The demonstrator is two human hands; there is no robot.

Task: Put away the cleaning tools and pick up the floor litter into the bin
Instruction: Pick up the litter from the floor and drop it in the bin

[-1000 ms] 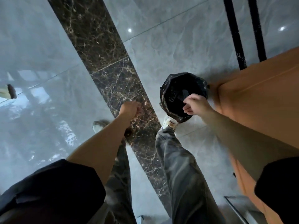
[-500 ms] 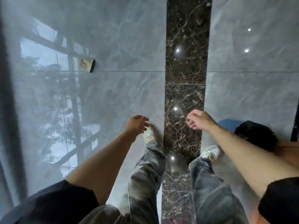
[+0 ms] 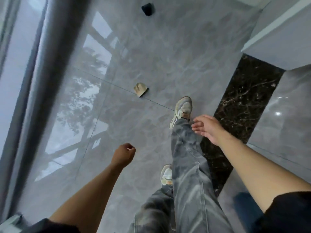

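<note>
A small beige piece of litter (image 3: 141, 89) with a dark edge lies on the glossy grey floor ahead of me, on a tile joint. A small black object (image 3: 147, 8) lies farther away near the top of the view. My left hand (image 3: 123, 155) is curled into a loose fist with nothing in it, low and short of the beige litter. My right hand (image 3: 207, 127) has its fingers spread and holds nothing; it hovers over my forward leg. The bin is out of view.
A dark marble strip (image 3: 242, 105) runs along the right beside a white wall base (image 3: 276, 36). A window frame (image 3: 50, 68) borders the floor on the left. My legs in grey jeans and light shoes (image 3: 182, 110) are mid-stride.
I have turned away from the black-bagged bin and walked toward the beige litter, which now sits closer and nearer the centre. My right hand has opened its fingers.
</note>
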